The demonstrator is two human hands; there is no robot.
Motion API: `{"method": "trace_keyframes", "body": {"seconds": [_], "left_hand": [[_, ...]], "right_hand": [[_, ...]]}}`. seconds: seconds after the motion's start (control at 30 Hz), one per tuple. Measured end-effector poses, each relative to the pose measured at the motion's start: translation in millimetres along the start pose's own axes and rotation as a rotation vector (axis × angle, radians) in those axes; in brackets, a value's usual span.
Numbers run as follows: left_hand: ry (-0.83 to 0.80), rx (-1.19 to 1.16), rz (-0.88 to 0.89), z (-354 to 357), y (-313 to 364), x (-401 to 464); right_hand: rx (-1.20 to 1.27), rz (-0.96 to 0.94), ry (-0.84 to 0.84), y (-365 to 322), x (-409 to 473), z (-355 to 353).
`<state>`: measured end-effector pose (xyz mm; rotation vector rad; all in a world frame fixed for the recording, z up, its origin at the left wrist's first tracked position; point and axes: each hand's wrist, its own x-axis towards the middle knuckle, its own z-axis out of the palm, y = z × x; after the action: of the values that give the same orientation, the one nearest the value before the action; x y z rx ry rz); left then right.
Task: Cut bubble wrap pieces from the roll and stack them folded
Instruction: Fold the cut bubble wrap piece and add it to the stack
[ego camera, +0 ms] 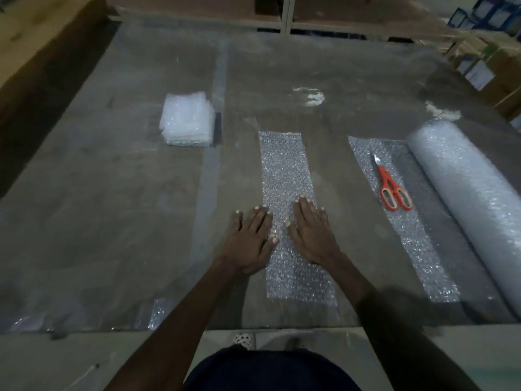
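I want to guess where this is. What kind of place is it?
Probably a packing room or storeroom. A big bubble wrap roll lies on the table, a stack of folded pieces waits nearby, and boxes are piled at the back right.

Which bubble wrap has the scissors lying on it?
The flat bubble wrap sheet still joined to the roll on the right; the red scissors lie on it. The hands press another strip.
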<state>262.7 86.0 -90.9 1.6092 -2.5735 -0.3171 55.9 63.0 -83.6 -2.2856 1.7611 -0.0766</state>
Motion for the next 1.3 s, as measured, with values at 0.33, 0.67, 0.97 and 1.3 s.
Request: {"method": "trace_keyframes", "body": {"seconds": [0.33, 0.67, 0.97, 1.3], "left_hand": [[0.017, 0.053, -0.041, 1.9, 0.2, -3.8], [0.061, 0.068, -0.150, -11.3, 28.1, -21.7], [0.283, -0.316, -0.025, -4.6, 45.6, -70.5], [0.346, -0.900, -0.080, -22.5, 34.2, -47.3]], "right_hand": [[0.230, -0.215, 0.328, 10.5, -70.0, -20.7], [0.268, -0.488, 0.158, 41.8, -131.9, -7.9], [0.178, -0.483, 0.224, 39.1, -134.0, -2.8], [0.948, -0.035, 0.136, 37.3, -82.6, -43.2]]}}
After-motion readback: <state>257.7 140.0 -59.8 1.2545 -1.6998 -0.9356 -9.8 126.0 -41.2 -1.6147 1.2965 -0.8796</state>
